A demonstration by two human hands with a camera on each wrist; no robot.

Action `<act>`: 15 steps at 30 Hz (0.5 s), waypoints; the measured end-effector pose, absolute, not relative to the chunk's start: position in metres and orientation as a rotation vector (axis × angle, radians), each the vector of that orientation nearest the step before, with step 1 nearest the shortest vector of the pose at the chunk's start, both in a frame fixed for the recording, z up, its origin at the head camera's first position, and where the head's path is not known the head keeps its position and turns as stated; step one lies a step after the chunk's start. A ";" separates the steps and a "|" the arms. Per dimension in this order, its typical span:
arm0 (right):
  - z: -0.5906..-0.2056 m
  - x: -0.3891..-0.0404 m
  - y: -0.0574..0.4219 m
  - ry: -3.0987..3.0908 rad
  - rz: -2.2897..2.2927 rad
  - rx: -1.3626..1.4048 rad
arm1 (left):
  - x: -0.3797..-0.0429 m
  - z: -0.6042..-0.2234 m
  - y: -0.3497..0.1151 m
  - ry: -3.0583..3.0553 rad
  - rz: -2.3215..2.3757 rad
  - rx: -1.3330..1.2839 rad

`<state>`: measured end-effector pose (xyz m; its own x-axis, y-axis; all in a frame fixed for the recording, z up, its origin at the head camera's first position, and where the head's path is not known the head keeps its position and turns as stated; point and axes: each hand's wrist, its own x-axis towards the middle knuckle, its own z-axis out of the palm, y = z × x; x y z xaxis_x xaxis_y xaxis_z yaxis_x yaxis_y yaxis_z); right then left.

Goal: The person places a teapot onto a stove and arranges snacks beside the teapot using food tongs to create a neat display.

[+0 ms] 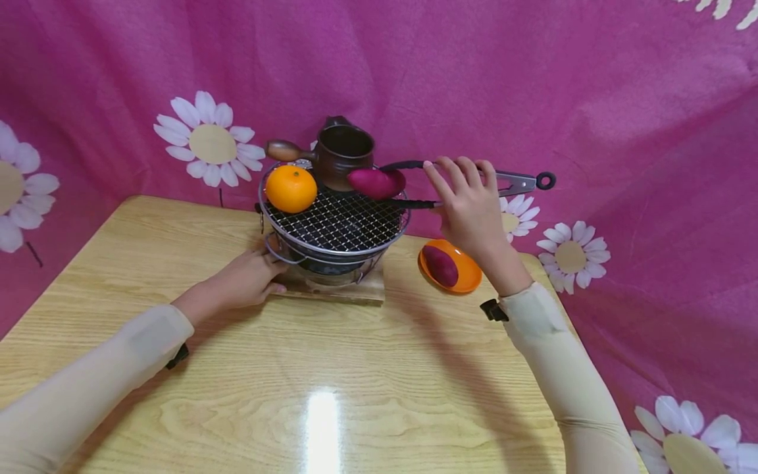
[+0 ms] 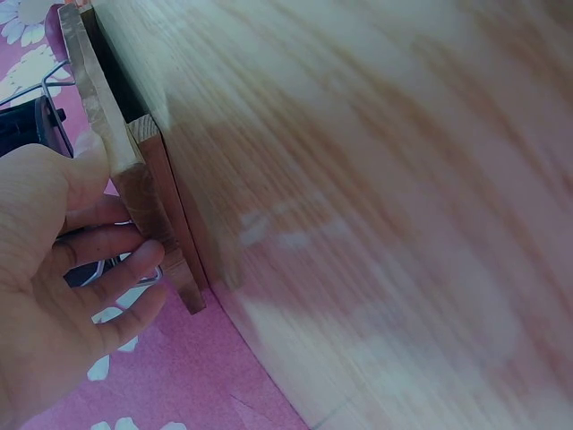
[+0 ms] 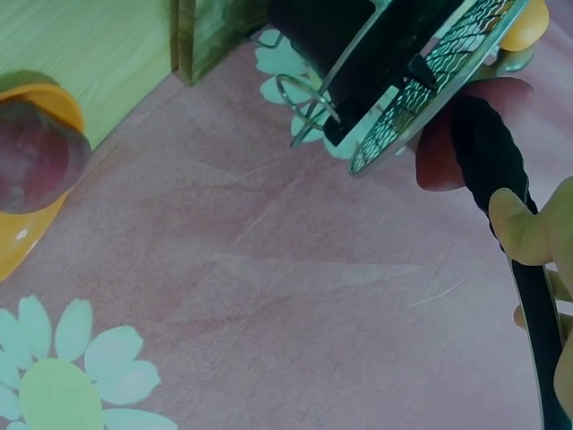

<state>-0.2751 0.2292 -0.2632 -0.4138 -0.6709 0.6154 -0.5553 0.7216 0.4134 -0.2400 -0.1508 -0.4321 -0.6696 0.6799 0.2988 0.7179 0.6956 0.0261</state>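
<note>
The step in hand looks like handling the purple sweet potato (image 1: 377, 184) with tongs (image 1: 521, 183) at the round wire grill mesh (image 1: 349, 227), upper centre of the head frame. To do it well, I would squeeze evenly, hold the tongs level and lower gently, clear of the brown side-handled pot (image 1: 343, 155) and the mandarin (image 1: 291, 189) at the mesh's left. The right hand (image 1: 470, 204) grips the tongs' two arms between thumb and fingers; their black ends pinch the sweet potato, which lies left of the hand, its left part jutting past the tips. Whether it touches the mesh, I cannot tell. At centre left, the left hand (image 1: 251, 276) grips the near corner of the wooden board (image 1: 355, 293) under the grill; steady pressure there should help. Another sweet potato (image 1: 441, 266) lies on the orange plate (image 1: 470, 270), right of centre.
</note>
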 end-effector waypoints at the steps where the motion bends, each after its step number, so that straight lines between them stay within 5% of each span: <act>1: -0.263 -0.275 0.228 -2.116 -0.189 0.930 | -0.240 -0.432 -0.151 -2.642 -0.208 -1.111; 15: -0.260 -0.268 0.209 -2.108 -0.237 0.952 | -0.240 -0.431 -0.151 -2.638 -0.204 -1.124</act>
